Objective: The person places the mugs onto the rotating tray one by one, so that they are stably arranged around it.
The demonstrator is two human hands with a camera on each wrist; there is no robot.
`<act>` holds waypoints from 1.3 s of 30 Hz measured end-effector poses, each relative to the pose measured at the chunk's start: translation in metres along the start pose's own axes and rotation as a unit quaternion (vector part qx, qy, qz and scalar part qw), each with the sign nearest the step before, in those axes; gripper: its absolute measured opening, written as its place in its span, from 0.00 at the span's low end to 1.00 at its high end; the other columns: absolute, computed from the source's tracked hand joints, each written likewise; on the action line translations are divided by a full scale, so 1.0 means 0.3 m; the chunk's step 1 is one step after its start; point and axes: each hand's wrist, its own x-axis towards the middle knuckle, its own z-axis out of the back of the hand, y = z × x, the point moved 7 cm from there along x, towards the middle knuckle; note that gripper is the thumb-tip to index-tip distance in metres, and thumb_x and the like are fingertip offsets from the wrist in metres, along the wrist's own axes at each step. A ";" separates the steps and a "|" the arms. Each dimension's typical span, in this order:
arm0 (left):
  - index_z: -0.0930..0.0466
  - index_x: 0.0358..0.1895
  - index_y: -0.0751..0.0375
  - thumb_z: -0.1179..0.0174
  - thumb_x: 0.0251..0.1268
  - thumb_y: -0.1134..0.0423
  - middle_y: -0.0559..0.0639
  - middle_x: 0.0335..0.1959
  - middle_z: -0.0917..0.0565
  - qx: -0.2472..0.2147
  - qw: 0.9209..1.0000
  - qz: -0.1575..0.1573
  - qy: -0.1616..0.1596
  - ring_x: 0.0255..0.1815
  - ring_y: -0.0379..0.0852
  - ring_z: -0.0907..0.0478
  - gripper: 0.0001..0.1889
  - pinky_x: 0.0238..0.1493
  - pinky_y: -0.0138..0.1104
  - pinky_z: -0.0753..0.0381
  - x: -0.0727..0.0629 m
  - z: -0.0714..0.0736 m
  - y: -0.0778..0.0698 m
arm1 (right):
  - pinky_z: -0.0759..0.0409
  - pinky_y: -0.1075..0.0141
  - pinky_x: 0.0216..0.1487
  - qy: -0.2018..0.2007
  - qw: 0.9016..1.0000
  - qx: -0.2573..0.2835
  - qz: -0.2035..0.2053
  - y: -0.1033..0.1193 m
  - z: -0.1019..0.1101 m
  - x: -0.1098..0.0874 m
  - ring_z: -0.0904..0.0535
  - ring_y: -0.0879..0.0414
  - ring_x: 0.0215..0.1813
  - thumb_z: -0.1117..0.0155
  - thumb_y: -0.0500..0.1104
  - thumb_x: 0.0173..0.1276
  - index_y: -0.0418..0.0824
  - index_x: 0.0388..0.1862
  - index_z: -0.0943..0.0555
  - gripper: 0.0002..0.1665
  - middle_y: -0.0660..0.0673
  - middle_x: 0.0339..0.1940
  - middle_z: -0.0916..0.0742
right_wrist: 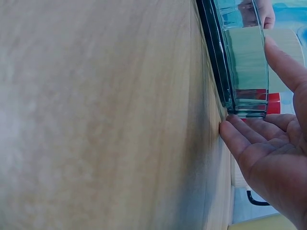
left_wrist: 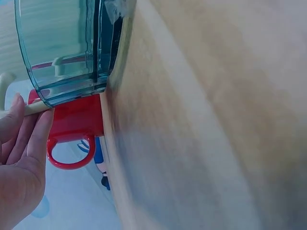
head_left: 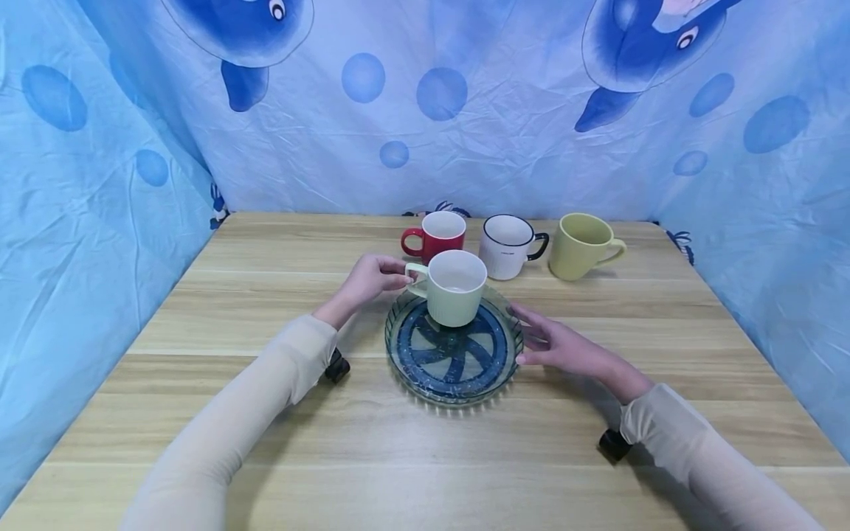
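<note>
A pale cream ribbed mug (head_left: pixel 455 301) stands upright in the far half of a round blue-green glass dish (head_left: pixel 457 396) with a swirl pattern. Whether its base meets the dish floor cannot be told. My left hand (head_left: pixel 372 282) pinches the mug's handle between thumb and fingers, just over the dish's left rim in the left wrist view. At the dish's right side, my right hand (head_left: pixel 564 348) has its fingers extended along the glass wall, thumb apart near the rim. In the right wrist view the mug shows greenish through the glass (right_wrist: pixel 247 62).
Behind the dish stand a red mug (head_left: pixel 443 236), a white mug (head_left: pixel 502 254) with black rim and handle, and a yellow-green mug (head_left: pixel 579 249). A blue dolphin-print curtain (head_left: pixel 412 177) hangs around the wooden table (head_left: pixel 425 472).
</note>
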 end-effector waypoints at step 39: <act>0.17 0.51 0.68 0.36 0.62 0.68 0.63 0.49 0.14 0.033 0.999 -0.005 0.011 0.45 0.45 0.17 0.15 0.52 0.35 0.14 0.086 -0.001 -0.027 | 0.39 0.45 0.74 0.005 1.000 0.001 -0.008 0.000 0.004 0.000 0.46 0.34 0.76 0.31 0.45 0.62 0.41 0.80 0.59 0.59 0.35 0.80 0.50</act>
